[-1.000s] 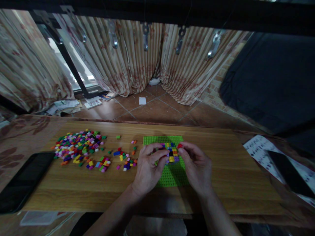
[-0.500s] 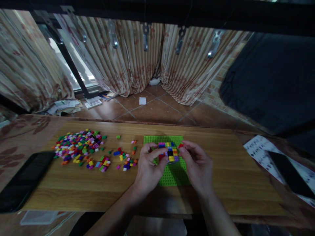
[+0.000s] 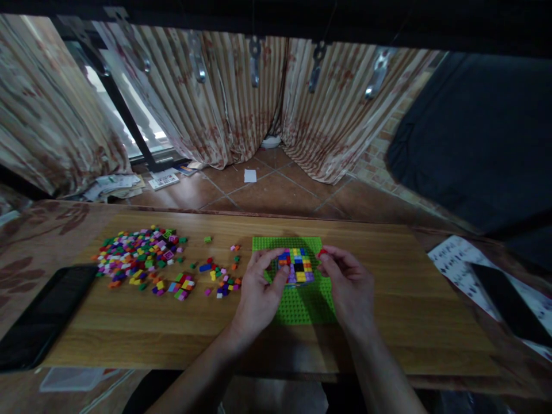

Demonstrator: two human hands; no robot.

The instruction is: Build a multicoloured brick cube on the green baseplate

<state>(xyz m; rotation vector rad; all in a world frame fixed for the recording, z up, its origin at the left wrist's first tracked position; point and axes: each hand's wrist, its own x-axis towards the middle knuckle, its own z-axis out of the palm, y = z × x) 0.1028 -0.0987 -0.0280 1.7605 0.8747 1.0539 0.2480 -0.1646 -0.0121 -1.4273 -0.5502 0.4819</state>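
A multicoloured block of toy bricks [image 3: 301, 268] stands on the green baseplate [image 3: 302, 313], with a black patch in the middle of its top. My left hand [image 3: 261, 287] grips the left part of this block, thumb in front and fingers behind, hiding that side. Off the block's right edge, my right hand [image 3: 350, 282] pinches a small red brick [image 3: 322, 252] between thumb and forefinger. The red brick is held apart from the block.
A big heap of loose bricks [image 3: 135, 250] lies at the table's left, with several strays [image 3: 224, 282] nearer the baseplate. One dark phone [image 3: 47, 316] rests at the left edge. Another phone [image 3: 509, 302] lies on printed sheets [image 3: 452, 259] at the right.
My right hand has drawn slightly right with the red brick, away from the block. My left thumb and fingers have shifted a little on the block's left side.
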